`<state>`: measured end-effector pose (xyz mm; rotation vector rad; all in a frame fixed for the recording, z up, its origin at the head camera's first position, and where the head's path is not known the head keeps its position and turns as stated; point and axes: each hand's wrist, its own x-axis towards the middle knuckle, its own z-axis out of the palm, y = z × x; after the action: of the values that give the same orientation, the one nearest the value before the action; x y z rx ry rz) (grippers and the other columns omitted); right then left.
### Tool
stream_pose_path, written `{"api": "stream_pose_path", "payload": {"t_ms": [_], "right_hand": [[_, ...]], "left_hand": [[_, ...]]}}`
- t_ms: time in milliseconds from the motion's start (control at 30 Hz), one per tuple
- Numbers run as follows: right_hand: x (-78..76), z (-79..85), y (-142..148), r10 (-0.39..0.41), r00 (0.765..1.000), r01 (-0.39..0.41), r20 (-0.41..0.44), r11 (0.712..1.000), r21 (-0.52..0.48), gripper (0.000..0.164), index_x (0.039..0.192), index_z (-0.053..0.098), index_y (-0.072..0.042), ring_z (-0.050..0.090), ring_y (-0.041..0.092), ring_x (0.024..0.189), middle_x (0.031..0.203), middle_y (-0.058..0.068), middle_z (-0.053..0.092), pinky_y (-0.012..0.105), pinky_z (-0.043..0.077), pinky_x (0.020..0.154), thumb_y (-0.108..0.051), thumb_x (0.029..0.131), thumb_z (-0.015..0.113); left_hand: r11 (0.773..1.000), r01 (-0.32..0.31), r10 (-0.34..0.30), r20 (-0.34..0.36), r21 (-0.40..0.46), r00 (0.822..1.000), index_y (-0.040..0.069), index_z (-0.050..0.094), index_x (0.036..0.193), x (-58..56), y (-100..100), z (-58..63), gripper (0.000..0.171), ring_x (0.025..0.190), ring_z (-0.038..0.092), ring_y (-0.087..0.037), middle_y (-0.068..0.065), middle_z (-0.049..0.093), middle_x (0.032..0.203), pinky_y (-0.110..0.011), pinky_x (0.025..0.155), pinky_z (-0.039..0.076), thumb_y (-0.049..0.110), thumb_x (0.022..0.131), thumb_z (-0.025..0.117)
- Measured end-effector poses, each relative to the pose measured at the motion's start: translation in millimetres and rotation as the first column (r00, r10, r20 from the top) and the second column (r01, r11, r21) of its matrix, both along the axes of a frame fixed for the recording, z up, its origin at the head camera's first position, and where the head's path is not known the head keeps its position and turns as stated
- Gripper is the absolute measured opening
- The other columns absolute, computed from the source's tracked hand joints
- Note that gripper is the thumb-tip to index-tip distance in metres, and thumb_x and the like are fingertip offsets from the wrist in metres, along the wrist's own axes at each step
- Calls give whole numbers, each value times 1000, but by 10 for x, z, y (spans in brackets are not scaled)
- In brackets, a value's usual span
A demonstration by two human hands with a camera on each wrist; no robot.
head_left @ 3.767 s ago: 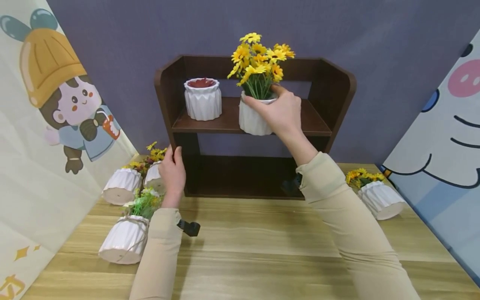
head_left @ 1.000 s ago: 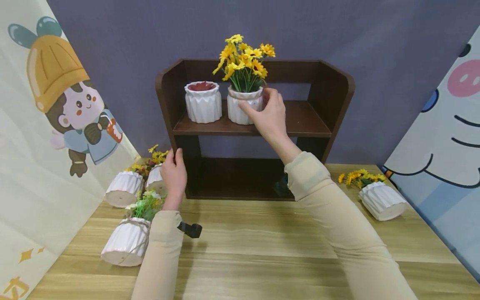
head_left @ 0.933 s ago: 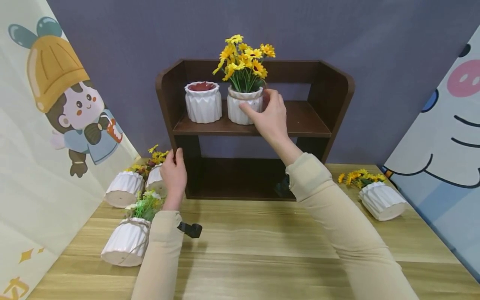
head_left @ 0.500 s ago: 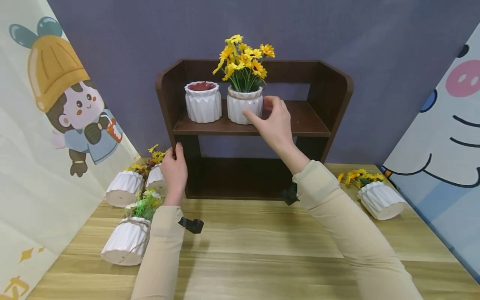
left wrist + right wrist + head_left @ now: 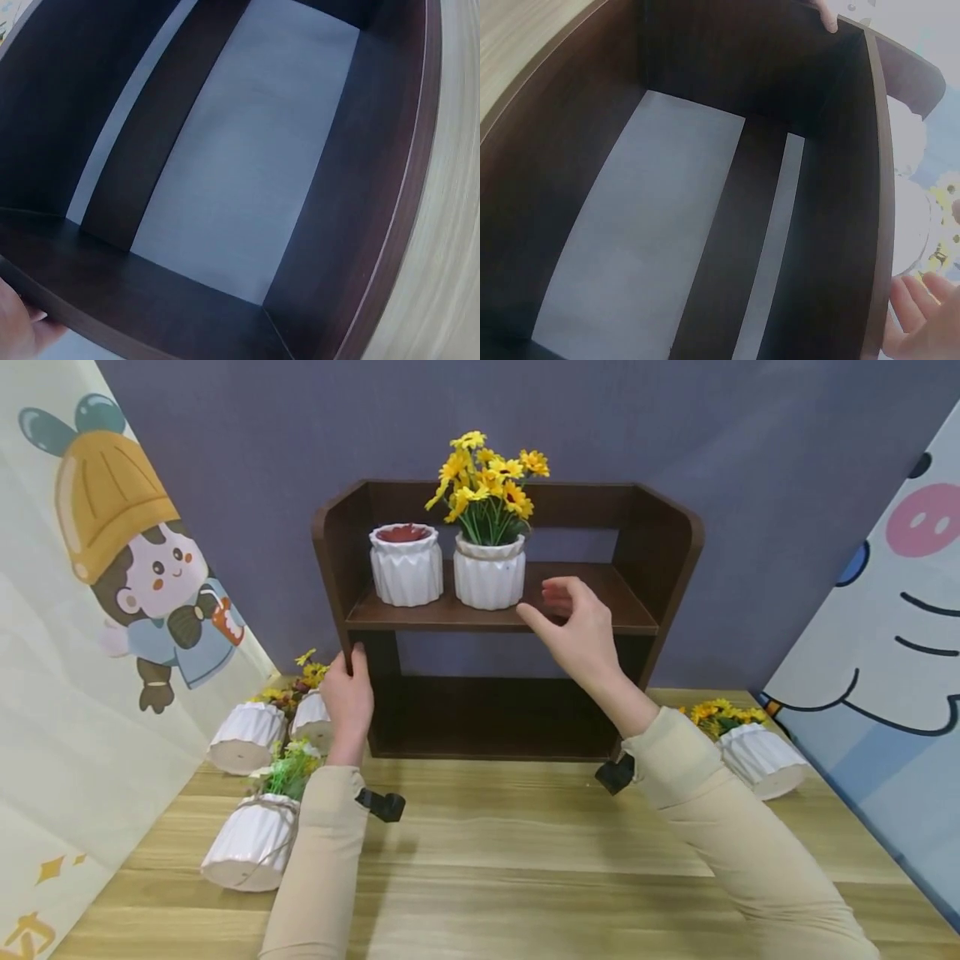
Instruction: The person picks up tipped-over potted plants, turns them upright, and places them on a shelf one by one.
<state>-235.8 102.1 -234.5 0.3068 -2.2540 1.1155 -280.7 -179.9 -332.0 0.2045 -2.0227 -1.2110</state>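
Note:
A dark brown two-tier shelf (image 5: 495, 718) stands on the table against the back wall. On its upper board are two white fluted pots: a flowerpot with yellow daisies (image 5: 490, 572), upright with twine round its neck, and, to its left, a pot with a reddish-brown inside (image 5: 407, 568). My right hand (image 5: 581, 631) is to the right of the flowerpot and apart from it, fingers loosely bent and holding nothing. My left hand (image 5: 349, 697) holds the shelf's left side panel below the upper board; the left wrist view shows fingers (image 5: 15, 326) at the panel's edge.
Several white flowerpots lie on their sides at the left, the nearest a pot with green sprigs (image 5: 251, 843) by my left sleeve. Another tipped pot with yellow flowers (image 5: 761, 760) lies at the right. Cartoon-printed panels (image 5: 45, 635) flank the wooden table (image 5: 487, 860).
My right hand sets the daisy flowerpot on the upper board beside the other pot, then lets go and draws back to the right and down. My left hand stays on the shelf's side.

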Motion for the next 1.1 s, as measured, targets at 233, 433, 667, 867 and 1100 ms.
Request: {"api": "stream_pose_path", "payload": {"t_ms": [233, 433, 667, 867, 1100], "right_hand": [[117, -14, 130, 24, 999, -22, -47, 998, 55, 40, 106, 62, -7, 61, 18, 90, 101, 7, 64, 35, 48, 82, -38, 81, 65], [179, -51, 285, 35, 992, -16, -119, 987, 160, 28, 94, 65, -7, 60, 17, 80, 92, 6, 64, 35, 49, 73, -33, 83, 64], [324, -117, 554, -36, 999, 37, -12, 981, 188, 31, 95, 65, -11, 59, 17, 81, 91, 4, 65, 36, 44, 73, -40, 84, 61], [503, -220, 777, -111, 990, 93, 87, 978, 186, 35, 96, 65, -12, 57, 17, 82, 89, 5, 66, 33, 39, 72, -45, 85, 57], [607, -314, 991, -166, 984, 148, 67, 965, 215, 35, 98, 65, -10, 57, 22, 83, 91, 10, 66, 34, 38, 68, -41, 88, 54]], "left_hand": [[999, -11, 9, -54, -37, 998, 4, 51, 67, -34, -41, -55, 43, 67, 47, -39, -19, 53, 70, -45, 61, 34, 39, 91, 47], [998, -21, 15, -98, -56, 995, 3, 50, 66, -64, -49, -82, 41, 63, 44, -38, -19, 52, 66, -44, 58, 32, 35, 91, 49], [997, -32, 23, -122, -69, 992, 2, 48, 65, -56, -48, -90, 41, 59, 42, -35, -17, 46, 61, -40, 55, 29, 34, 92, 49], [995, -42, 29, -145, -86, 989, 2, 47, 64, -51, -51, -111, 41, 57, 40, -35, -17, 46, 59, -41, 54, 30, 32, 92, 50], [995, -34, 21, -139, -92, 990, 2, 48, 65, -67, -45, -101, 41, 56, 40, -33, -16, 45, 58, -38, 53, 28, 32, 92, 49]]}}
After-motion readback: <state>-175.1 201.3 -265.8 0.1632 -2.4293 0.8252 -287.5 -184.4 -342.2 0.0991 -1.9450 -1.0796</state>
